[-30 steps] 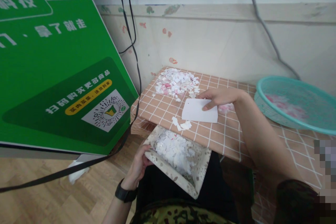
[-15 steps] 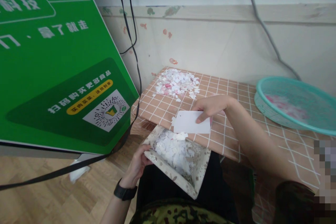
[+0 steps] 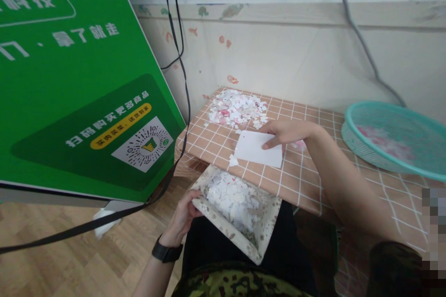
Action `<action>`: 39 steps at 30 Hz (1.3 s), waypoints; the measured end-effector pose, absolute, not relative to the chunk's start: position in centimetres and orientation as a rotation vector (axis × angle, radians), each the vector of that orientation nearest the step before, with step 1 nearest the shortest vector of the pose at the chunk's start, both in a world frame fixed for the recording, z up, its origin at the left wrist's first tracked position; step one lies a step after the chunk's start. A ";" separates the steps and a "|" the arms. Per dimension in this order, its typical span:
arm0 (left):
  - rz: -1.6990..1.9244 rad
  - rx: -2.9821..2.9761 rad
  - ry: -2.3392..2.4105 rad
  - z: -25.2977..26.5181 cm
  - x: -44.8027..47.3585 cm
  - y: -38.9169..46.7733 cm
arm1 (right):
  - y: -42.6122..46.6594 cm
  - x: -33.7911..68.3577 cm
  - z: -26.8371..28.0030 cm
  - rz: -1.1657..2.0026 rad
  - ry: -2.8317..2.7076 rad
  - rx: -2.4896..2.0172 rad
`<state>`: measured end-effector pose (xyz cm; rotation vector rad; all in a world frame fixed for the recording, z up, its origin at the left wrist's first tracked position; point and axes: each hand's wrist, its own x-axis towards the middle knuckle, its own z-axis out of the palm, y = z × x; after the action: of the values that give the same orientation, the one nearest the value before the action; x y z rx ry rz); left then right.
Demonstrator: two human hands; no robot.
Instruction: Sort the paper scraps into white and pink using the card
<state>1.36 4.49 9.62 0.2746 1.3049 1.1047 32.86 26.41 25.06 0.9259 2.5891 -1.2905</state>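
Note:
My left hand grips the left corner of a floral-patterned square box, which is tilted below the table edge. Inside the box lie many white paper scraps. Above the table, my right hand is closed on a flat white card with a small hole near one corner. A few paper scraps lie at the card's left edge, and some pinkish ones show behind my right hand. Farther back, a pile of white and pink paper scraps rests on the table.
A checked brown cloth covers the table. At its right stands a turquoise mesh basket with pinkish scraps in it. A large green sign fills the left side, with a black strap hanging in front of it.
My right hand has moved the card back from the table edge, farther onto the tabletop. The box and my left hand stay nearly where they were.

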 end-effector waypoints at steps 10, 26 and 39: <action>1.131 0.274 1.267 8.9 1.0 4.3 | 26.4 33.2 25.1 -1.295 2.586 0.953; 1.116 0.276 1.283 9.4 1.1 4.4 | 26.1 33.3 25.7 -1.203 2.648 0.986; 1.122 0.285 1.314 9.3 1.1 4.5 | 24.4 31.8 27.1 -1.141 2.691 0.865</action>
<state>1.10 4.48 9.27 0.2848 1.3143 1.1223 31.82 24.39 27.13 0.8652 2.6910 -1.1410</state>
